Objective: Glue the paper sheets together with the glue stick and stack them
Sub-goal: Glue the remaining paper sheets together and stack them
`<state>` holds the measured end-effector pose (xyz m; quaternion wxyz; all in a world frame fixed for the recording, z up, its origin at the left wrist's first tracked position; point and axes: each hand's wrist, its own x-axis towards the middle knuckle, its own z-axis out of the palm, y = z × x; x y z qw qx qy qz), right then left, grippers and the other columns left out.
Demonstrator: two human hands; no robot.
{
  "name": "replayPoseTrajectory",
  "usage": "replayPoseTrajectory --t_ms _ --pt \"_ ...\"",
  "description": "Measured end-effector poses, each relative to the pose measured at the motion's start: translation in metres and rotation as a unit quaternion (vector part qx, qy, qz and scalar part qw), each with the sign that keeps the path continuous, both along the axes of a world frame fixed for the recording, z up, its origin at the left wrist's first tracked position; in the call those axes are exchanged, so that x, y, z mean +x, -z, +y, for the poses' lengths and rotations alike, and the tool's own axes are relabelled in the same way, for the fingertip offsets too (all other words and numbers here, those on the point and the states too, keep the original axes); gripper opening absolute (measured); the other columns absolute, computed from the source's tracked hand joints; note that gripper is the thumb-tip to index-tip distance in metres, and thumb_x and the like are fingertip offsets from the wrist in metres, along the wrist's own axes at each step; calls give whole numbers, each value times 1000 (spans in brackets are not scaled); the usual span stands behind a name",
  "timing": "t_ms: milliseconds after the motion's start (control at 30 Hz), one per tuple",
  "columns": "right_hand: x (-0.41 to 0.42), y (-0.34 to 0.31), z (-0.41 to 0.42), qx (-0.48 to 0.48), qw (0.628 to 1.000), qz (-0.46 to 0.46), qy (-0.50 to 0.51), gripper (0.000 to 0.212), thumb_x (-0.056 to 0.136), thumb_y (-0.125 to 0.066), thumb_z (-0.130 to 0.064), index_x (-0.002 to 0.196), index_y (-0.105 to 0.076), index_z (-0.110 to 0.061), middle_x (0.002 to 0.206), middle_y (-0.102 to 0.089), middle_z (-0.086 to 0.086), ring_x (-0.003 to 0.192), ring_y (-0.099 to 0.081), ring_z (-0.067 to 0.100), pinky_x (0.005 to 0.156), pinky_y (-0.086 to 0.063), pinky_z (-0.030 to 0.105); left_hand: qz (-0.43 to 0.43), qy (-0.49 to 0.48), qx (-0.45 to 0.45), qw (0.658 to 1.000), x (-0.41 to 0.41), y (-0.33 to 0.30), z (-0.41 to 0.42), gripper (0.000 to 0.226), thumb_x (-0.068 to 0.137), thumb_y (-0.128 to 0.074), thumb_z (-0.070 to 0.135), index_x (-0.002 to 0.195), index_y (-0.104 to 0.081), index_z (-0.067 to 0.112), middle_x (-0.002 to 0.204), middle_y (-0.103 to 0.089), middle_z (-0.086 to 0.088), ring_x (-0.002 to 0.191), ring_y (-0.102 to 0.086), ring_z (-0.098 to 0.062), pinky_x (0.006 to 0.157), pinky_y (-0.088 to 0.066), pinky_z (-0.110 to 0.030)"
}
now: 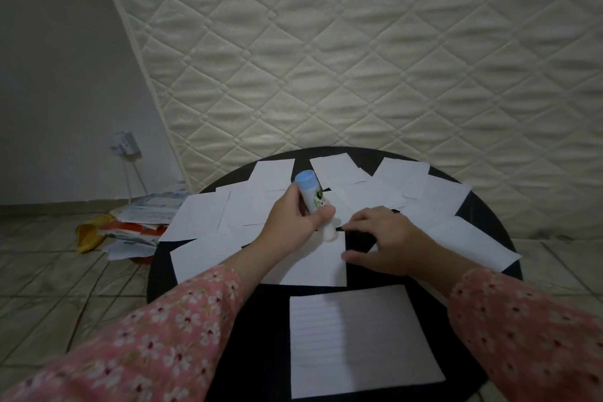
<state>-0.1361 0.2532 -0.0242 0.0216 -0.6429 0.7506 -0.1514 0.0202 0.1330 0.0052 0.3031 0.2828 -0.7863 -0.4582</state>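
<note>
Hands two (left gripping one glue stick).

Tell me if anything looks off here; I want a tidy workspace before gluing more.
The paper sheets lie scattered and overlapping at odd angles across the round black table, not stacked. On the floor to the left, a messy heap of papers is slumped by the wall. The glue stick in the left hand looks normal.

The person is wearing long pink sleeves, left and right, printed all over with small white flowers having dark red centres. Both cuffs are ending at the wrists, leaving the hands bare.
</note>
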Motion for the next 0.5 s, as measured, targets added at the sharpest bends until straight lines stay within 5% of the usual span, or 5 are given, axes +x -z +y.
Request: replayPoseTrajectory --t_ms 367,500 --pt "7 15 -2 6 1000 -1 22 80 68 -54 -81 136 -48 -38 131 -41 -15 123 -33 7 101 -29 35 -57 17 -69 996 -14 1 7 29 83 -73 23 98 -49 23 86 -57 16 75 -54 4 58 -40 -6" --pt "7 15 0 11 1000 4 23 79 68 -54 -81 135 -49 -39 131 -40 -15 123 -33 7 101 -30 34 -69 23 -79 994 -14 3 9 32 83 -73 26 102 -47 26 87 -55 21 76 -53 6 58 -38 -8"
